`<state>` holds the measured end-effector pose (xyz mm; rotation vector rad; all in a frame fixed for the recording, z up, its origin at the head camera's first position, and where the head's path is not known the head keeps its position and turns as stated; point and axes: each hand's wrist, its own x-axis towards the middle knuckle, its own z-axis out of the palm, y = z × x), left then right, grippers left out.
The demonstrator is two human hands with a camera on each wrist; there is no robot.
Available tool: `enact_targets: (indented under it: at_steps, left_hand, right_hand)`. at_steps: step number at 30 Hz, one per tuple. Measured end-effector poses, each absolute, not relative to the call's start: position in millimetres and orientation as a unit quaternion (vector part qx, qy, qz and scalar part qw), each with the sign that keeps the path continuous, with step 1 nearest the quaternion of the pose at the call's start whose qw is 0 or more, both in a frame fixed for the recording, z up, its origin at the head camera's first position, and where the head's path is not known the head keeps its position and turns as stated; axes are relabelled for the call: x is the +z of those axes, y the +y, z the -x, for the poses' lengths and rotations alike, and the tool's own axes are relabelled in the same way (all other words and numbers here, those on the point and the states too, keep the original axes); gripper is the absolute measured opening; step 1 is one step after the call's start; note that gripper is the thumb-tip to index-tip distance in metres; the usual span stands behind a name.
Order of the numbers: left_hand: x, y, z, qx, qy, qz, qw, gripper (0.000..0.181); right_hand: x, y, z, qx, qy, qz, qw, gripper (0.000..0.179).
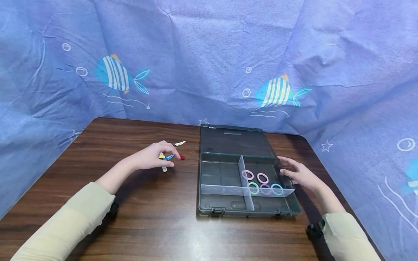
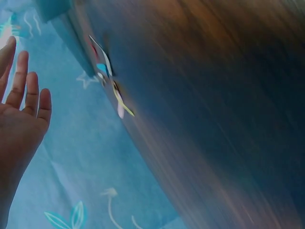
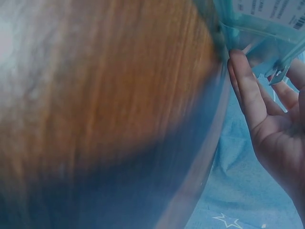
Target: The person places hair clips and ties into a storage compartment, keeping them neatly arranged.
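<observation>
My left hand (image 1: 156,155) hovers over a loose group of hair clips, thumb and fingers apart and nothing between them. A blue clip (image 1: 168,157), a yellow clip (image 1: 162,156) and a white clip (image 1: 164,169) show under it. A red clip (image 1: 182,157) lies by the fingertips, and another white clip (image 1: 180,143) farther back. On the right stands a dark see-through box (image 1: 209,206), lid laid back. My right hand (image 1: 301,175) touches its right side, the thumb at the rim; extended fingers (image 3: 248,86) lie against the wall in the right wrist view.
Clear dividers (image 1: 225,190) split the box into compartments. Several hair ties lie in its right part, among them a pink tie (image 1: 262,178), a green tie (image 1: 253,188) and a blue tie (image 1: 277,189). A patterned blue cloth (image 1: 202,54) hangs behind the wooden table (image 1: 156,217).
</observation>
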<state>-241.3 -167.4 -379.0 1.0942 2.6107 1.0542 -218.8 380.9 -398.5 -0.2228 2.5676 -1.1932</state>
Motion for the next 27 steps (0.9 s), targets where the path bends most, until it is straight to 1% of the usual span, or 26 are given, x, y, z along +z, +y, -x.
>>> enact_targets:
  at_steps: [6,13,21,27]
  left_hand:
    - [-386.1,-178.4,249.4,0.313,0.871,-0.374,0.062,0.023]
    - [-395.9,-190.2,260.8,0.299,0.879,-0.353,0.113,0.023]
    - [-401.5,-194.5,268.0,0.271,0.877,-0.383,0.107,0.018]
    - [-407.2,-190.1,271.5,0.255,0.875,-0.394,0.117,0.015]
  right_hand:
    - [-395.5,379.9,218.2,-0.420,0.889,0.074,0.165,0.063]
    - [-393.7,378.5,219.0,-0.419,0.889,0.074,0.170,0.062]
    - [-396.2,379.2,220.1,-0.421,0.889,0.073,0.166,0.062]
    - [-396.2,379.0,219.8,-0.428,0.886,0.073,0.165,0.061]
